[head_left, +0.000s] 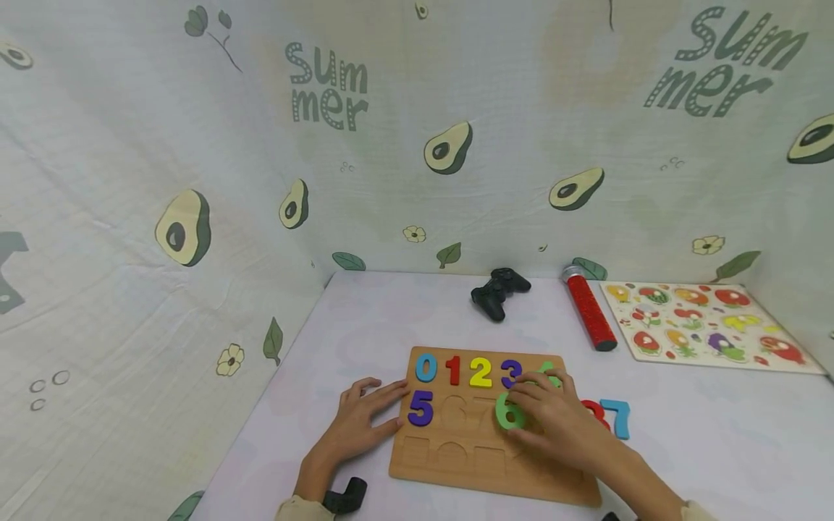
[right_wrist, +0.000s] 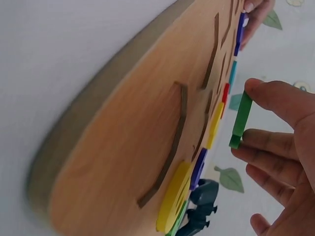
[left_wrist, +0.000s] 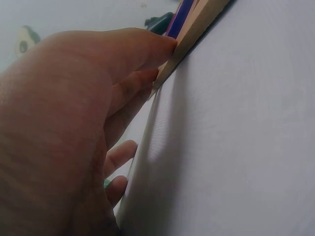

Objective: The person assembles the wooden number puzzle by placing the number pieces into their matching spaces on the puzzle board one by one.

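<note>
Nearest, at the bottom edge of the head view: a black angled piece (head_left: 345, 496) beside the left sleeve. Just beyond, left hand (head_left: 362, 423) flat on the table (head_left: 717, 449), fingers straight and slightly spread, tips pressed against the left edge of the wooden number board (head_left: 456, 467); same contact seen close in the left wrist view, left hand (left_wrist: 74, 137) against the board's edge (left_wrist: 197, 29).

Right hand (head_left: 554, 420) over the board's middle row, thumb and fingers clamped on the green 6 (head_left: 508, 414); in the right wrist view the green piece (right_wrist: 241, 120) pinched edge-on between thumb above and fingertips (right_wrist: 266, 140) below, lifted just off the board (right_wrist: 128, 147).

Readable on the board: top row blue 0 (head_left: 426, 367), red 1 (head_left: 453, 370), yellow 2 (head_left: 481, 372), purple 3 (head_left: 511, 373), then a green piece (head_left: 547, 370) half hidden by the hand; below, purple 5 (head_left: 420, 408). Six numerals at the board in all, counting the held one. Several cut-out recesses bare in the lower rows.

Off the board to the right, two loose numerals: a red one (head_left: 594, 414), mostly hidden, and a blue 7 (head_left: 617, 417).

Farther back: one black game controller (head_left: 499, 292), one red glittery tube (head_left: 589, 312) with silver and black ends, one fruit picture puzzle (head_left: 704, 327).

Farthest, avocado-print cloth walls (head_left: 195, 181) with "Summer" printed twice.
</note>
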